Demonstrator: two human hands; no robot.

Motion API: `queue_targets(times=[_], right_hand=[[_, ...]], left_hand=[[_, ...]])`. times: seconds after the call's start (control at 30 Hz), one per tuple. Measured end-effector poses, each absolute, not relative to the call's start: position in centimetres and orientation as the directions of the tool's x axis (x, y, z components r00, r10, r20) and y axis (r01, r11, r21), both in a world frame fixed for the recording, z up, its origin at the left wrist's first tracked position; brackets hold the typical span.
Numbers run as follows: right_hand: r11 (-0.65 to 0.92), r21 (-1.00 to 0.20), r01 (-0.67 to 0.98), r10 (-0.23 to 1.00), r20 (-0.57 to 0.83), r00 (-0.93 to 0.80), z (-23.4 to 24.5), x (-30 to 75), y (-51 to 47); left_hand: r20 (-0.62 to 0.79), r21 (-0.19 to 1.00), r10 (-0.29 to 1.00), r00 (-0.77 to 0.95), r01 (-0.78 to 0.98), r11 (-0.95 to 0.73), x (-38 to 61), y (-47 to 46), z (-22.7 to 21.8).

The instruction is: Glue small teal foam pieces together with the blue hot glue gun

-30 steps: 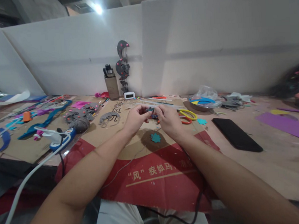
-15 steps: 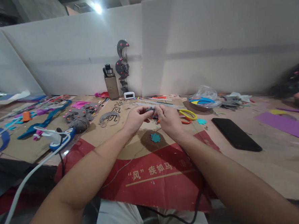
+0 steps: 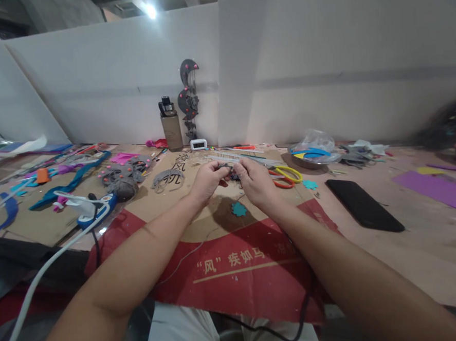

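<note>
My left hand (image 3: 208,181) and my right hand (image 3: 255,181) meet above the cardboard, fingertips pinched close together. Between them is a small dark grey piece (image 3: 230,166), mostly hidden by the fingers, so its kind does not show. A teal flower-shaped cutout (image 3: 238,209) lies on the cardboard just below the hands, in their shadow. A thin thread (image 3: 190,253) trails across the red cardboard (image 3: 235,288) toward my lap. Right beside my right hand are scissors with yellow and orange handles (image 3: 290,174).
A black phone (image 3: 363,206) and a second teal cutout (image 3: 310,185) lie to the right, near a bowl (image 3: 308,161) with blue pieces. A brown bottle (image 3: 171,130) and small white clock (image 3: 198,145) stand at the back. Grey yarn (image 3: 123,187) and a power strip (image 3: 97,212) are left.
The whole view has shifted slightly, so things sit a little further right. Both hands stay together at the same spot, with only small finger movement around the dark piece.
</note>
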State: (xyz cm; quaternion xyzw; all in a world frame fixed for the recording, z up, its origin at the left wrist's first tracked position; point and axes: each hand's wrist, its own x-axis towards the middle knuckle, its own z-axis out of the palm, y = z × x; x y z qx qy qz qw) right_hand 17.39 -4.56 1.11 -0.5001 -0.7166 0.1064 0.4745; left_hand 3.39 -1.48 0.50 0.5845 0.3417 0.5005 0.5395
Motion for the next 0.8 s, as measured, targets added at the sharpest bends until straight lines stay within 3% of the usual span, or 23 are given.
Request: queue_targets(times=[0.17, 0.6, 0.8], right_hand=[[0.484, -0.707, 0.515, 0.822, 0.57, 0.009, 1.02, 17.01, -4.77], [0.425, -0.7, 0.574, 0.83, 0.554, 0.06, 0.86, 17.14, -4.47], [0.376, -0.763, 0.525, 0.866, 0.492, 0.095, 0.9, 17.58, -4.0]], left_hand=[[0.199, 0.975, 0.949, 0.243, -0.141, -0.169, 3.38, -1.59, 0.66], [0.304, 0.938, 0.934, 0.187, 0.112, -0.327, 3.47, -2.18, 1.1], [0.308, 0.944, 0.905, 0.292, 0.027, -0.33, 3.3, -1.88, 1.3]])
